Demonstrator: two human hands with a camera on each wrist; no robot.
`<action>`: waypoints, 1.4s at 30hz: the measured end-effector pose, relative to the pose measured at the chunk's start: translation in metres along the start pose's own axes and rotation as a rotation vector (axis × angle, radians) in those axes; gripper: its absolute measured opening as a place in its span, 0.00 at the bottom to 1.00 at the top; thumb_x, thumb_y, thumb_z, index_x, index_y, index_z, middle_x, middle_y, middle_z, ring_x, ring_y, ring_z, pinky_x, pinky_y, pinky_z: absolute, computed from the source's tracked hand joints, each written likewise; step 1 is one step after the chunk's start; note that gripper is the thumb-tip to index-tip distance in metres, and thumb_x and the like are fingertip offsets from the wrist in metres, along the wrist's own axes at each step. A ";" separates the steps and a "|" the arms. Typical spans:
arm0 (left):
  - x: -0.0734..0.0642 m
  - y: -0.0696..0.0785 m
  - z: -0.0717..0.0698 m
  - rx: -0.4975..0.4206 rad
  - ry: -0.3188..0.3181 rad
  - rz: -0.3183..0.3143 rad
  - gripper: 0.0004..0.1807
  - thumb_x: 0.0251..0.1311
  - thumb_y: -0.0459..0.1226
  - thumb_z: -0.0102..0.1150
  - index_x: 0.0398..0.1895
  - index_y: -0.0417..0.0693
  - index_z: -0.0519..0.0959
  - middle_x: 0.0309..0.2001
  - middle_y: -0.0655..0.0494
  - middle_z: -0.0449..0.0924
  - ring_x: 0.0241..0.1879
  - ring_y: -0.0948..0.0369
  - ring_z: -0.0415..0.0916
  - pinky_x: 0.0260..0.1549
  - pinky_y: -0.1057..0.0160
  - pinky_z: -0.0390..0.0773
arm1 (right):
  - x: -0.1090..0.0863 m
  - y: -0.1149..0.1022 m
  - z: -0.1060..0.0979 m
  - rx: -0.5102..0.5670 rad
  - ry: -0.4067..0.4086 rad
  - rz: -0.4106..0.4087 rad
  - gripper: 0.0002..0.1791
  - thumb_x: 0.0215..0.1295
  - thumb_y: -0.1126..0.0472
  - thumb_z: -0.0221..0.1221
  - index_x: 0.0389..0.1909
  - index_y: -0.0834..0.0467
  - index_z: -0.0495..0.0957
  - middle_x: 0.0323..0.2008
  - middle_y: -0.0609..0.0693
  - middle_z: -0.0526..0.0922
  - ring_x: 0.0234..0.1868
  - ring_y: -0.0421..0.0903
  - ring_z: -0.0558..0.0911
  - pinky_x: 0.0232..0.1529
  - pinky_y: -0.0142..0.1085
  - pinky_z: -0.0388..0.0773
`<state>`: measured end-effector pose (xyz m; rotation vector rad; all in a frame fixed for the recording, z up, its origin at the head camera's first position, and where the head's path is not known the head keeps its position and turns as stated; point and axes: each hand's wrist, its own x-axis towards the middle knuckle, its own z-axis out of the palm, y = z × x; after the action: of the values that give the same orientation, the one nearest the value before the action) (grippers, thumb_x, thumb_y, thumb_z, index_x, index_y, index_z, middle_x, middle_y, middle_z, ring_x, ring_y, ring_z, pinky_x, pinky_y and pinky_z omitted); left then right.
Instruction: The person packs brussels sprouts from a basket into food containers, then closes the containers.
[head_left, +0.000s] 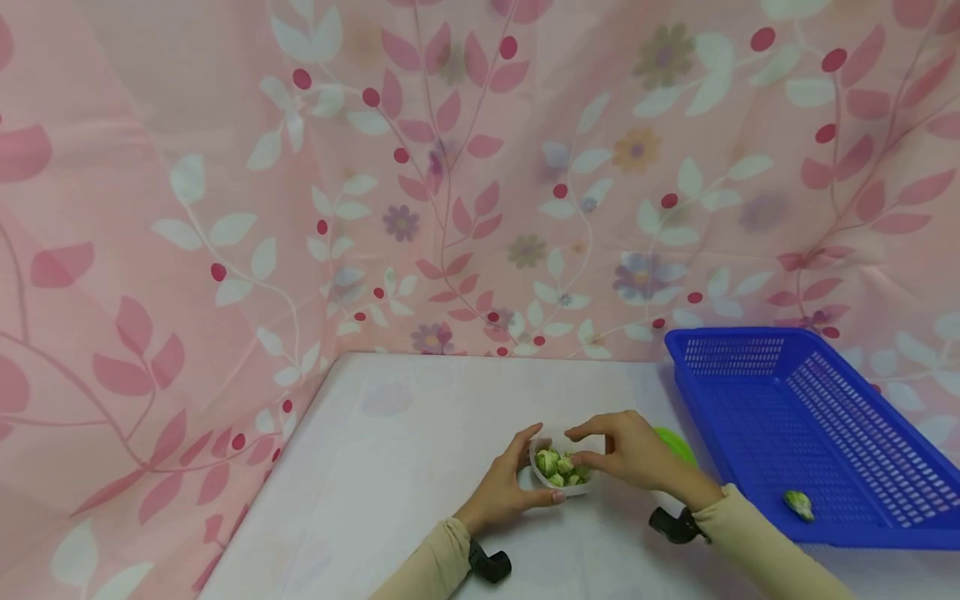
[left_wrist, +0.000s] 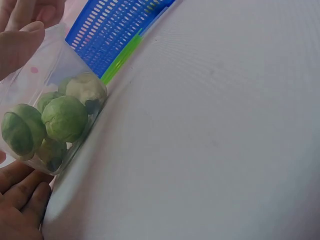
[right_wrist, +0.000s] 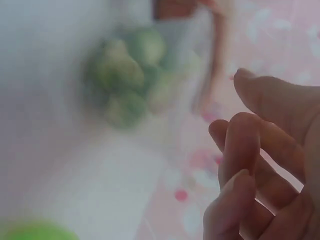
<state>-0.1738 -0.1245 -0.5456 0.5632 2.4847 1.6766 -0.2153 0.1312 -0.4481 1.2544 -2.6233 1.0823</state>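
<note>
A clear plastic container (head_left: 579,490) with several Brussels sprouts (head_left: 557,465) in it stands on the white table. My left hand (head_left: 498,493) holds it from the left, thumb along the near side and fingers around the far side. In the left wrist view the sprouts (left_wrist: 65,119) show through the clear wall. Over the container's opening is my right hand (head_left: 633,450), thumb and index finger apart with nothing visible between them. The right wrist view shows that hand's fingers (right_wrist: 242,145) loosely bent, while the container behind is blurred.
A blue perforated basket (head_left: 780,417) stands at the right of the table (head_left: 360,475), with one Brussels sprout (head_left: 798,505) near its front edge. A bright green round piece (head_left: 677,446) lies between the basket and my right hand. Floral cloth (head_left: 480,183) hangs behind the table.
</note>
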 end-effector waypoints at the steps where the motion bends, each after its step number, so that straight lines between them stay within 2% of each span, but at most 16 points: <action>1: 0.000 0.001 0.000 -0.001 0.000 0.000 0.57 0.60 0.46 0.79 0.86 0.55 0.52 0.78 0.47 0.69 0.74 0.49 0.73 0.72 0.51 0.73 | -0.002 0.001 -0.009 0.005 0.007 0.005 0.15 0.65 0.56 0.74 0.50 0.56 0.91 0.43 0.50 0.93 0.15 0.28 0.65 0.16 0.28 0.67; 5: -0.001 0.001 0.000 -0.004 0.002 -0.002 0.57 0.60 0.48 0.79 0.86 0.56 0.52 0.77 0.50 0.70 0.74 0.51 0.73 0.73 0.51 0.73 | -0.012 0.007 -0.049 -0.002 0.028 0.086 0.15 0.65 0.51 0.75 0.51 0.48 0.91 0.41 0.42 0.92 0.15 0.31 0.68 0.15 0.29 0.65; 7: -0.001 0.001 0.000 -0.002 0.003 0.000 0.57 0.60 0.48 0.79 0.86 0.56 0.52 0.78 0.51 0.70 0.74 0.51 0.73 0.73 0.52 0.72 | -0.020 0.011 -0.070 0.004 0.020 0.151 0.16 0.65 0.50 0.74 0.52 0.46 0.90 0.38 0.40 0.92 0.15 0.33 0.67 0.14 0.29 0.64; 10: 0.000 -0.001 0.001 -0.001 0.002 -0.003 0.57 0.60 0.49 0.79 0.86 0.56 0.52 0.78 0.52 0.70 0.74 0.51 0.72 0.74 0.53 0.72 | -0.034 0.021 -0.097 0.016 0.013 0.231 0.16 0.65 0.49 0.75 0.52 0.44 0.90 0.41 0.41 0.92 0.14 0.33 0.63 0.14 0.30 0.62; 13: -0.001 -0.001 0.001 -0.004 0.001 -0.004 0.57 0.59 0.49 0.79 0.86 0.56 0.52 0.77 0.52 0.71 0.73 0.51 0.73 0.73 0.53 0.72 | -0.049 0.030 -0.117 0.012 0.009 0.296 0.16 0.64 0.48 0.75 0.52 0.43 0.90 0.30 0.39 0.88 0.15 0.32 0.60 0.14 0.30 0.59; 15: -0.002 0.000 0.002 -0.009 0.001 -0.005 0.57 0.59 0.49 0.79 0.86 0.55 0.52 0.77 0.51 0.71 0.73 0.51 0.74 0.73 0.53 0.72 | -0.058 0.036 -0.128 0.003 0.007 0.337 0.16 0.65 0.48 0.74 0.52 0.43 0.90 0.27 0.40 0.86 0.16 0.33 0.62 0.16 0.29 0.62; 17: -0.003 0.001 0.002 -0.008 0.003 -0.007 0.58 0.59 0.49 0.79 0.86 0.55 0.53 0.77 0.52 0.71 0.73 0.51 0.74 0.73 0.53 0.72 | -0.068 0.042 -0.136 0.008 -0.004 0.379 0.16 0.68 0.48 0.72 0.54 0.45 0.90 0.28 0.41 0.86 0.19 0.34 0.71 0.20 0.30 0.71; 18: -0.003 0.001 0.002 -0.008 0.004 -0.007 0.57 0.59 0.49 0.79 0.86 0.55 0.53 0.77 0.52 0.71 0.73 0.51 0.74 0.73 0.53 0.72 | -0.072 0.045 -0.139 0.007 -0.008 0.394 0.16 0.69 0.48 0.71 0.55 0.46 0.89 0.30 0.42 0.88 0.21 0.36 0.75 0.22 0.31 0.74; 20: -0.003 0.001 0.003 -0.010 0.004 -0.008 0.57 0.59 0.49 0.79 0.86 0.56 0.53 0.77 0.53 0.71 0.73 0.52 0.73 0.74 0.53 0.72 | -0.080 0.053 -0.146 0.010 -0.008 0.433 0.17 0.72 0.48 0.68 0.56 0.49 0.89 0.45 0.47 0.92 0.28 0.39 0.82 0.29 0.33 0.81; 21: -0.002 0.001 0.003 -0.009 0.003 -0.006 0.57 0.60 0.48 0.79 0.86 0.56 0.52 0.77 0.54 0.71 0.73 0.52 0.73 0.74 0.53 0.72 | -0.084 0.057 -0.148 0.005 -0.005 0.456 0.17 0.74 0.47 0.67 0.56 0.50 0.89 0.49 0.48 0.92 0.32 0.39 0.85 0.32 0.34 0.83; 27: -0.001 0.002 0.002 0.005 0.007 0.006 0.57 0.59 0.47 0.79 0.86 0.55 0.52 0.77 0.52 0.71 0.73 0.50 0.73 0.73 0.51 0.73 | -0.106 0.084 -0.156 -0.062 -0.003 0.484 0.16 0.76 0.50 0.65 0.54 0.55 0.89 0.48 0.53 0.92 0.34 0.35 0.85 0.32 0.34 0.83; 29: -0.001 0.003 0.001 0.007 0.009 0.003 0.57 0.59 0.47 0.79 0.86 0.55 0.53 0.77 0.52 0.70 0.74 0.50 0.73 0.74 0.51 0.73 | -0.112 0.094 -0.159 -0.077 -0.040 0.465 0.15 0.75 0.52 0.66 0.54 0.57 0.88 0.46 0.52 0.92 0.34 0.35 0.85 0.33 0.33 0.83; 31: -0.001 0.003 0.001 0.006 0.008 -0.004 0.57 0.60 0.48 0.79 0.86 0.56 0.53 0.78 0.52 0.70 0.74 0.51 0.73 0.74 0.51 0.72 | -0.118 0.103 -0.163 -0.061 -0.110 0.445 0.17 0.76 0.54 0.65 0.55 0.61 0.87 0.46 0.53 0.92 0.35 0.34 0.85 0.31 0.34 0.83; 37: -0.001 0.003 0.000 0.005 0.006 -0.012 0.57 0.60 0.47 0.79 0.86 0.55 0.53 0.78 0.53 0.69 0.74 0.51 0.73 0.73 0.51 0.73 | -0.132 0.121 -0.176 0.135 -0.375 0.439 0.24 0.78 0.60 0.61 0.62 0.75 0.78 0.52 0.65 0.88 0.42 0.29 0.84 0.28 0.39 0.83; 42: 0.000 0.002 0.000 0.004 0.003 -0.007 0.57 0.60 0.47 0.79 0.86 0.55 0.53 0.78 0.52 0.69 0.74 0.50 0.72 0.74 0.51 0.73 | -0.136 0.126 -0.179 0.170 -0.462 0.420 0.23 0.75 0.62 0.64 0.60 0.77 0.78 0.49 0.63 0.89 0.43 0.28 0.83 0.30 0.38 0.84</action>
<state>-0.1729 -0.1238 -0.5434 0.5519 2.4897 1.6713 -0.2560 0.3849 -0.4282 1.1185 -3.3211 1.2098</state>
